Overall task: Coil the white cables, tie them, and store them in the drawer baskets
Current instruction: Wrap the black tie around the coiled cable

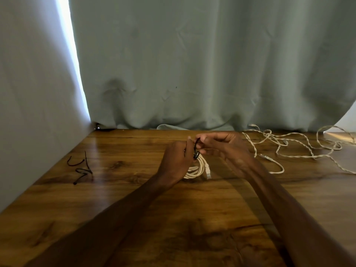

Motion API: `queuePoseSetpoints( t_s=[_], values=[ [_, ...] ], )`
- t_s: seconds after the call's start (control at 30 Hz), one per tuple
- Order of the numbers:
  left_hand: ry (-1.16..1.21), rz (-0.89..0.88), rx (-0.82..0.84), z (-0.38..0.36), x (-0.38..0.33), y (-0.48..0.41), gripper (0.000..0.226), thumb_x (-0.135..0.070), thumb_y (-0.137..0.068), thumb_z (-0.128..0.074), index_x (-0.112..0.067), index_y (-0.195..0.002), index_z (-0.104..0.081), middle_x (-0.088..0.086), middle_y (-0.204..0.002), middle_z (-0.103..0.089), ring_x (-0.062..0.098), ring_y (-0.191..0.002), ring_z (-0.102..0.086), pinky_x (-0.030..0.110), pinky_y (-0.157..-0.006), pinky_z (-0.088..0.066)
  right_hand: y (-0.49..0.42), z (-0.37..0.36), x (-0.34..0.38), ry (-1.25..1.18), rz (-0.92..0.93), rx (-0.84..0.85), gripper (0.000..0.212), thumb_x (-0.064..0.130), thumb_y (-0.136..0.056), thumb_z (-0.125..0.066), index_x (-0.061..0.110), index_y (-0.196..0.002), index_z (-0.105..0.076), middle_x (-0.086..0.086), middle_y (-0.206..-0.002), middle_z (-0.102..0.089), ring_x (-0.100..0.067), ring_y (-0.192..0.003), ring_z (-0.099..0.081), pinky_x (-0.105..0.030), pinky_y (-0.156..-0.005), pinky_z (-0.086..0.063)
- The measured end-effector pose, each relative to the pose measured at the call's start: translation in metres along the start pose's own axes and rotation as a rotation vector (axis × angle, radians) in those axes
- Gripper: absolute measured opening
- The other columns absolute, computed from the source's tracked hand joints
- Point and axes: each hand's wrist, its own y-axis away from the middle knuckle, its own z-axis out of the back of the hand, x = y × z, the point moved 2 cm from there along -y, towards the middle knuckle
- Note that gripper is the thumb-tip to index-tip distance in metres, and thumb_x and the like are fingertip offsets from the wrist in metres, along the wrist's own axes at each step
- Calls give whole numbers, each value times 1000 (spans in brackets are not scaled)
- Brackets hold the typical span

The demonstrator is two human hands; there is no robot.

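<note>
White and soft, the coiled white cable (198,168) hung from my grip near the middle of the wooden table (134,199), its lower loops resting on the wood and its plug (208,171) at the coil's four o'clock. My left hand (176,162) was curled round the top of the coil at twelve o'clock. My right hand (227,149) pinched the free end of the black tie (196,149) between thumb and forefinger, the other fingers folded in. I judged the coil light and springy, likely to unwind if let go, so the place to hold was where the loops bunched under the tie, never the plug. The tie looked thin and bendable, easy to slip from the fingertips. More loose white cables (300,147) sprawled at two o'clock from the coil, and spare black ties (82,168) lay at nine o'clock. No drawer basket was in sight.
</note>
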Motion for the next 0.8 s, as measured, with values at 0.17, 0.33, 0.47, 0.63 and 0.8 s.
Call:
queuePoseSetpoints(
  t_s=[0.17,0.33,0.47,0.63,0.8],
  values=[
    [-91,-108,-38,5,-1,-4,58,-30,-108,-33,-11,-64,-65,1,-51,-58,16,-43,-51,32,-46,-35,1,1,2,-102,-67,44,23,12,-93,-66,-1,-111,-75,-24,-112,-74,-28,-100,-74,-30,-81,-62],
    [-115,-124,-22,4,-2,-2,56,-24,-111,-37,-15,-63,-64,-1,-51,-58,17,-45,-53,20,-47,-29,2,1,3,-72,-56,70,26,10,-87,-72,0,-112,-75,-21,-115,-75,-27,-101,-73,-33,-85,-62],
    [-10,-54,25,3,-3,-2,57,-23,-112,-40,-17,-60,-62,-2,-51,-59,12,-44,-52,21,-48,-34,3,-3,4,51,3,11,27,7,-77,-78,3,-104,-76,-11,-103,-79,-19,-84,-75,-27,-75,-62],
    [236,84,151,3,-18,4,55,-31,-109,-48,-25,-55,-54,-13,-45,-50,3,-44,-48,32,-55,-47,-2,3,2,98,105,-222,15,-3,-84,-76,3,-98,-76,-13,-93,-79,-21,-72,-73,-26,-69,-62],
    [318,136,174,4,-25,4,25,-26,-100,-63,-10,-81,-66,-15,-55,-58,-1,-51,-51,21,-57,-39,-1,4,4,140,196,-348,14,-3,-86,-76,1,-99,-75,-13,-90,-79,-19,-66,-74,-26,-66,-63]
  ],
)
